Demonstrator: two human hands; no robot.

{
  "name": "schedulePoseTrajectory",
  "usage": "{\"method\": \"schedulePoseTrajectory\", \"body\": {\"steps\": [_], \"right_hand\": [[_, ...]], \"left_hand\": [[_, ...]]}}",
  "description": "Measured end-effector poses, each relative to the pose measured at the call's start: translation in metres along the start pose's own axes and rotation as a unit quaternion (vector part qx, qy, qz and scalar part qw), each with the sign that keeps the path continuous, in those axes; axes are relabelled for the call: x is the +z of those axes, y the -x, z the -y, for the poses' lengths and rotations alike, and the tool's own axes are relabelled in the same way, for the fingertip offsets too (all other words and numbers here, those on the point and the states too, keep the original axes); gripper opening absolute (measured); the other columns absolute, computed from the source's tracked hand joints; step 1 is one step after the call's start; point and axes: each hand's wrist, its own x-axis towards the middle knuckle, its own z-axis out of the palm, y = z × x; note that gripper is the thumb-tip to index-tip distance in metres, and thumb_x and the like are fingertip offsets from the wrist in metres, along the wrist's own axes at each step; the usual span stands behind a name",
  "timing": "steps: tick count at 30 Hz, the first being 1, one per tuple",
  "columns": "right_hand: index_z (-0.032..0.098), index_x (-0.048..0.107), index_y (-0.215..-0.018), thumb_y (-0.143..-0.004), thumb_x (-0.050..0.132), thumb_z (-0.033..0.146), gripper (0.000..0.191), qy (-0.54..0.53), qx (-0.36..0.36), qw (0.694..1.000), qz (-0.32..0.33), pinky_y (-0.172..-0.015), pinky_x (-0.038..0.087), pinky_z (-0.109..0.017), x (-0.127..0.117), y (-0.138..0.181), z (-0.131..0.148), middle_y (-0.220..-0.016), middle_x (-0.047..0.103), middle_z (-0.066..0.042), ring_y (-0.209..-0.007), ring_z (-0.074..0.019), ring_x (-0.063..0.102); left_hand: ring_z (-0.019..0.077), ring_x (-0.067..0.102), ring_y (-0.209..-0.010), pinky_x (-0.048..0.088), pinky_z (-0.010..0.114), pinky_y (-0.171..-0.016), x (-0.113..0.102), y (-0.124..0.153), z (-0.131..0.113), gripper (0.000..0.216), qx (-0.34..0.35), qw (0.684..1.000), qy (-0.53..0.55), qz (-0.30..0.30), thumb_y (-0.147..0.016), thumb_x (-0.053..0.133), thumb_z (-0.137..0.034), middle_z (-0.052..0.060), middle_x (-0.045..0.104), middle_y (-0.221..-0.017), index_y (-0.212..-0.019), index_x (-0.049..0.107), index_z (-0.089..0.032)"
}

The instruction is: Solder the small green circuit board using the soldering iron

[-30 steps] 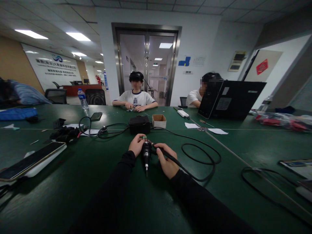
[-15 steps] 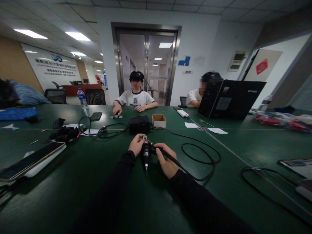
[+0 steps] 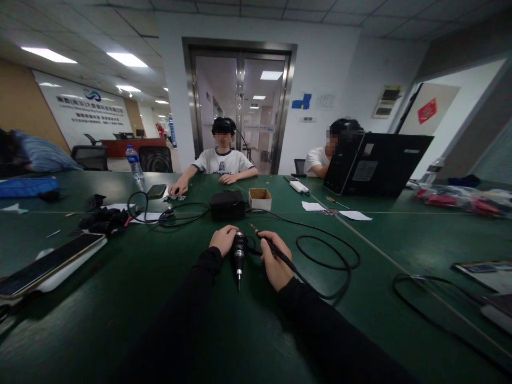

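Observation:
In my right hand [image 3: 277, 261] I grip a pen-shaped soldering iron [image 3: 268, 241], its thin tip pointing away from me and to the left. A thick black cord trails from its back end. A black and silver electric screwdriver [image 3: 239, 255] lies between my hands, its bit toward me. My left hand [image 3: 224, 238] is closed at the screwdriver's far end, with the fingertips bent together. What those fingers hold, if anything, is hidden.
Beyond my hands stand a black box [image 3: 228, 206] and an open small carton [image 3: 260, 200]. The cord [image 3: 328, 261] loops on the right. A phone-like device [image 3: 52, 264] and black gear [image 3: 104, 218] lie left. Across the table, a co-worker's hand [image 3: 178, 186] touches small parts.
The soldering iron's tip has moved away from the screwdriver's far end, to the right. The small green circuit board at my left fingertips no longer shows. The co-worker's hand has moved left.

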Motion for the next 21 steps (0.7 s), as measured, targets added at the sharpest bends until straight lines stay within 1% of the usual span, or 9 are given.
{"method": "schedulePoseTrajectory", "body": {"steps": [3, 5, 6, 8, 11, 13, 15, 18, 21], "right_hand": [[0.02, 0.066, -0.099, -0.089, 0.048, 0.033, 0.024, -0.002, 0.008, 1.0, 0.001, -0.062, 0.049, -0.029, 0.0, 0.0, 0.0, -0.076, 0.065, -0.002, -0.064, -0.0173, 0.06], [0.02, 0.066, -0.099, -0.089, 0.048, 0.033, 0.024, -0.003, 0.008, 1.0, 0.001, -0.062, 0.049, -0.029, 0.0, 0.0, 0.001, -0.076, 0.065, -0.002, -0.065, -0.0176, 0.061], [0.02, 0.065, -0.099, -0.089, 0.048, 0.032, 0.024, -0.003, 0.008, 1.0, 0.001, -0.062, 0.049, -0.028, 0.0, 0.0, 0.001, -0.076, 0.065, -0.002, -0.067, -0.0178, 0.061], [0.02, 0.066, -0.098, -0.089, 0.048, 0.031, 0.023, -0.003, 0.009, 1.0, 0.001, -0.062, 0.049, -0.028, 0.0, 0.0, 0.001, -0.079, 0.066, -0.003, -0.069, -0.0182, 0.062], [0.02, 0.065, -0.098, -0.088, 0.048, 0.031, 0.022, -0.008, 0.005, 1.0, 0.002, -0.063, 0.049, -0.028, 0.001, 0.0, -0.001, -0.085, 0.067, -0.003, -0.073, -0.0182, 0.062], [0.021, 0.065, -0.098, -0.088, 0.048, 0.031, 0.022, -0.014, 0.002, 1.0, 0.003, -0.064, 0.049, -0.028, 0.001, -0.001, -0.002, -0.09, 0.067, -0.004, -0.075, -0.0181, 0.062], [0.021, 0.065, -0.097, -0.088, 0.048, 0.031, 0.021, -0.019, 0.001, 1.0, 0.005, -0.064, 0.05, -0.028, 0.002, -0.001, -0.002, -0.093, 0.067, -0.004, -0.077, -0.0182, 0.062], [0.021, 0.065, -0.095, -0.087, 0.048, 0.031, 0.021, -0.021, -0.007, 1.0, 0.001, -0.065, 0.051, -0.028, 0.001, 0.0, -0.001, -0.089, 0.067, -0.003, -0.078, -0.0187, 0.062], [0.022, 0.067, -0.095, -0.087, 0.049, 0.031, 0.022, -0.023, -0.019, 1.0, -0.006, -0.065, 0.051, -0.028, 0.001, 0.0, -0.001, -0.082, 0.066, -0.002, -0.075, -0.0186, 0.063]], "left_hand": [[0.0266, 0.062, -0.1, 0.041, 0.034, -0.097, -0.003, -0.003, -0.003, 0.015, -0.008, 1.0, -0.006, 0.017, -0.074, 0.058, -0.03, 0.007, 0.074, -0.097, -0.075, 0.072, -0.022], [0.0261, 0.063, -0.099, 0.043, 0.033, -0.095, -0.006, -0.006, -0.007, 0.015, -0.018, 1.0, -0.009, 0.02, -0.073, 0.06, -0.032, 0.008, 0.073, -0.096, -0.076, 0.071, -0.021], [0.0258, 0.064, -0.094, 0.045, 0.033, -0.091, -0.008, -0.006, -0.009, 0.017, -0.023, 1.0, -0.011, 0.018, -0.073, 0.061, -0.034, 0.009, 0.073, -0.092, -0.076, 0.07, -0.02], [0.0234, 0.065, -0.076, 0.05, 0.032, -0.077, -0.014, -0.004, -0.013, 0.023, -0.049, 0.998, -0.015, 0.034, -0.072, 0.063, -0.042, 0.008, 0.071, -0.078, -0.077, 0.069, -0.02], [0.0155, 0.056, -0.049, 0.049, 0.026, -0.055, -0.022, 0.007, -0.019, 0.041, -0.109, 0.987, -0.008, 0.12, -0.06, 0.075, -0.048, 0.001, 0.064, -0.062, -0.09, 0.067, -0.022], [0.012, 0.053, -0.046, 0.048, 0.023, -0.05, -0.024, 0.017, -0.022, 0.061, -0.108, 0.98, -0.001, 0.164, -0.046, 0.084, -0.041, 0.0, 0.064, -0.068, -0.101, 0.064, -0.022], [0.0117, 0.055, -0.049, 0.048, 0.022, -0.049, -0.022, 0.026, -0.026, 0.071, -0.076, 0.985, -0.013, 0.157, -0.038, 0.087, -0.033, 0.003, 0.065, -0.081, -0.104, 0.062, -0.021], [0.0139, 0.058, -0.054, 0.048, 0.024, -0.05, -0.014, 0.035, -0.035, 0.068, -0.042, 0.99, -0.059, 0.117, -0.04, 0.086, -0.03, 0.01, 0.064, -0.093, -0.102, 0.059, -0.019], [0.0175, 0.06, -0.054, 0.049, 0.027, -0.05, -0.013, 0.043, -0.045, 0.062, -0.042, 0.985, -0.113, 0.123, -0.047, 0.08, -0.026, 0.012, 0.063, -0.095, -0.103, 0.054, -0.018]]}}
